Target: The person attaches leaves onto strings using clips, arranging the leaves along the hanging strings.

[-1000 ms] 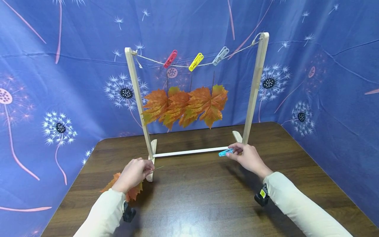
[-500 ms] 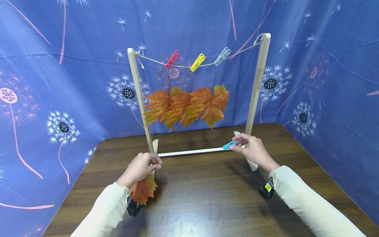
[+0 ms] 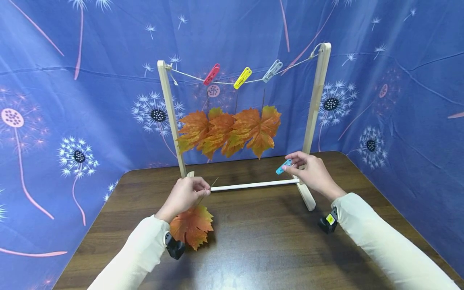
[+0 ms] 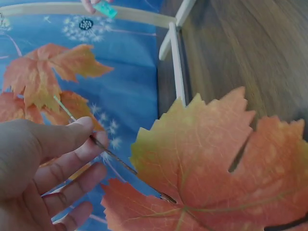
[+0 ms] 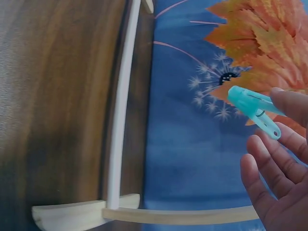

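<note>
My left hand (image 3: 185,196) pinches the thin stem of an orange and yellow artificial maple leaf (image 3: 193,226) between thumb and forefinger. In the left wrist view the stem (image 4: 126,166) slants down from the fingertips to the leaf (image 4: 211,159), and its pale tip sticks out above the thumb. At the right of the frame my right hand (image 3: 312,172) holds a light blue clothespin (image 3: 284,166) between thumb and fingers. The right wrist view shows this clothespin (image 5: 248,103) with its handle ends at the fingers. Three clothespins, red (image 3: 212,74), yellow (image 3: 243,78) and grey-blue (image 3: 272,71), sit on the string.
A wooden frame with two posts (image 3: 314,100) carries the string (image 3: 188,75); a white bar (image 3: 253,185) joins its feet. Several maple leaves (image 3: 232,131) hang below the clothespins. Behind the brown table (image 3: 261,241) is a blue dandelion-print cloth (image 3: 108,100).
My left hand has moved up and to the right, carrying the leaf from the table's left side. My right hand has risen a little with the blue clothespin, which has tilted more steeply.
</note>
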The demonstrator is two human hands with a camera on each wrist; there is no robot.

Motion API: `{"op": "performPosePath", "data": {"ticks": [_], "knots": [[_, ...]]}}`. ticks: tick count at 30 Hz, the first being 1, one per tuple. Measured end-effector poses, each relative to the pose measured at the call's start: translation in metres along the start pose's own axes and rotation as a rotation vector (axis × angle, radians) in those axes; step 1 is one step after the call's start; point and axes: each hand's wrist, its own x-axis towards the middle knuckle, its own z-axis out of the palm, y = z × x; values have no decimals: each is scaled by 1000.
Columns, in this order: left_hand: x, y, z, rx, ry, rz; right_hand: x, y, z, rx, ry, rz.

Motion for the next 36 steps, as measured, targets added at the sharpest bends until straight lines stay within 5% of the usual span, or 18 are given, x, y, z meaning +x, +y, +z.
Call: {"op": "performPosePath", "data": {"ticks": [12, 20, 36], "knots": [[18, 28, 3, -64, 36, 34, 14, -13, -26, -17, 33, -35], [34, 58, 8, -102, 34, -8, 21, -25, -39, -36, 78, -70], [68, 100, 25, -214, 102, 42, 32, -40, -63, 18, 122, -63]]}}
